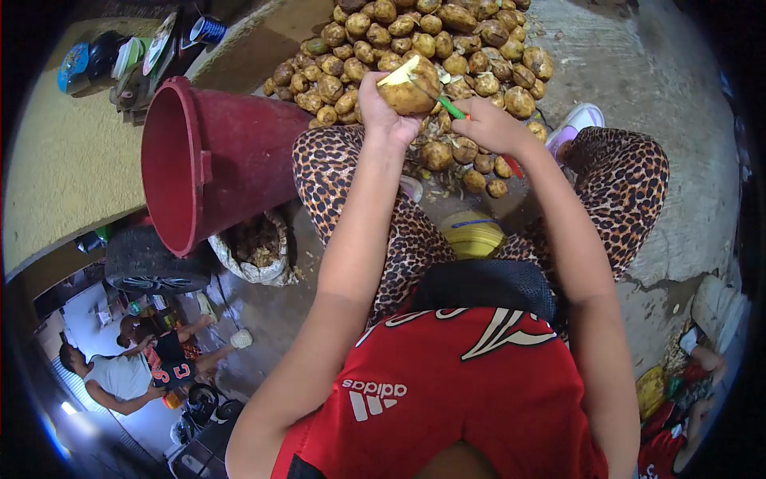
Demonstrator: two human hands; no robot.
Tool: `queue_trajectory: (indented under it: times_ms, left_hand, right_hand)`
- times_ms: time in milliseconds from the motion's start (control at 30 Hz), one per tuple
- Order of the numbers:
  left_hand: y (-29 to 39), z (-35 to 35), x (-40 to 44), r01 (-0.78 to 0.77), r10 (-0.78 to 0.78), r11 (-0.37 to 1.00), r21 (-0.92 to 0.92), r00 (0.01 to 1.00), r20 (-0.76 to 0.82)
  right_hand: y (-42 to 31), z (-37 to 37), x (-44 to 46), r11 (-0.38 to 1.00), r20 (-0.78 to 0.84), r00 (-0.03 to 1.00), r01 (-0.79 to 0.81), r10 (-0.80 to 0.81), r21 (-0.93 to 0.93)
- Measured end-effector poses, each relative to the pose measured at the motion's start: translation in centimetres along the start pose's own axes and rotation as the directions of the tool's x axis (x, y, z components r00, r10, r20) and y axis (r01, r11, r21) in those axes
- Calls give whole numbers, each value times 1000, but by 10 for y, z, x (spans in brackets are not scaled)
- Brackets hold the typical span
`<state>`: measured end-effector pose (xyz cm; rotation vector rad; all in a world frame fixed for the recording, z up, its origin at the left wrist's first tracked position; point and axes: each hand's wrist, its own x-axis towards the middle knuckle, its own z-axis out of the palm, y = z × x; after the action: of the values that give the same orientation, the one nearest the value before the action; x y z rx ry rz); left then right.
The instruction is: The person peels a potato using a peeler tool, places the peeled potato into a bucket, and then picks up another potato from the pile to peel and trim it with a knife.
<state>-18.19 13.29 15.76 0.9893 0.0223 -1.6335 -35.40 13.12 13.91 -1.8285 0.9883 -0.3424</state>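
My left hand [386,114] is wrapped round the underside of a large brown potato [408,89]. A strip of its skin is off at the upper left, baring pale yellow flesh. My right hand [496,126] grips a tool with a green handle [452,108], held against the potato's lower right side. Its blade is hidden, so I cannot tell whether it is a knife or a peeler. Just beyond both hands lies a big heap of unpeeled potatoes [375,36] on the floor, with several smaller potatoes [474,182] nearer my feet.
A large dark red bucket [239,160] lies on its side at the left. Below it stands a white sack [275,271] of brown scraps. Something yellow [472,237] shows between my legs. Other people [120,383] sit at the lower left, and another person [662,439] is at the lower right.
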Motion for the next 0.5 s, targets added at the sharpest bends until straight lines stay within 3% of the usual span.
queue_trajectory:
  times_ms: [33, 133, 233, 333, 433, 467, 500]
  left_hand:
    - [0, -1, 1, 7, -7, 1000, -3, 1000, 8]
    - [-2, -2, 1, -6, 7, 1000, 6, 999, -51]
    - [-1, -4, 1, 4, -4, 1000, -9, 1000, -7]
    - [-3, -5, 2, 2, -3, 1000, -29, 1000, -17]
    - [-2, -4, 3, -31, 29, 999, -31, 998, -60]
    - [-1, -7, 8, -44, 42, 997, -56, 998, -50]
    - [2, -9, 10, -59, 55, 995, -82, 998, -43]
  right_hand:
    - [0, -1, 0, 1000, 25, 1000, -1, 1, 19]
    - [4, 2, 3, 933, 208, 964, -222, 166, 284]
    - [-1, 5, 1, 908, 206, 972, -184, 112, 375]
    - [-1, 3, 0, 875, 269, 952, -252, 147, 414]
    - [-8, 3, -3, 985, 125, 989, -92, 75, 144]
    - [-13, 4, -8, 999, 33, 999, -23, 24, -33]
    - [-16, 5, -12, 1000, -33, 999, -13, 13, 4]
